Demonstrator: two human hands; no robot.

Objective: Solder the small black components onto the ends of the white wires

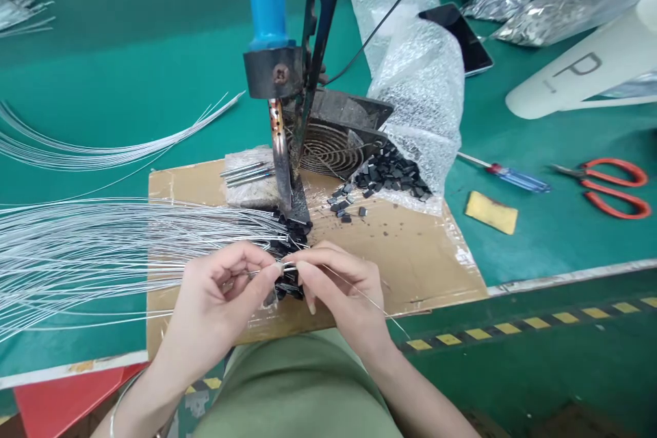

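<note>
My left hand (220,291) pinches a thin white wire (289,264) between thumb and index finger. Thumb and fingertips of my right hand (343,287) are closed on the same short stretch of wire, just to the right. A fine strand (380,308) trails from the right hand toward the lower right. Under and behind the fingertips lie small black pieces (292,287) at the ends of a wide bundle of white wires (118,233). Above the hands a blue-handled soldering iron (268,10) is clamped upright, tip down. My fingers partly hide what they hold.
Cardboard (410,260) covers the work area. A round-grilled fan (328,149) stands behind the iron. Loose black parts (393,174) spill from bubble wrap (426,82). To the right lie a yellow sponge (491,213), a screwdriver (521,178), red-handled scissors (616,185) and a white cup (575,72).
</note>
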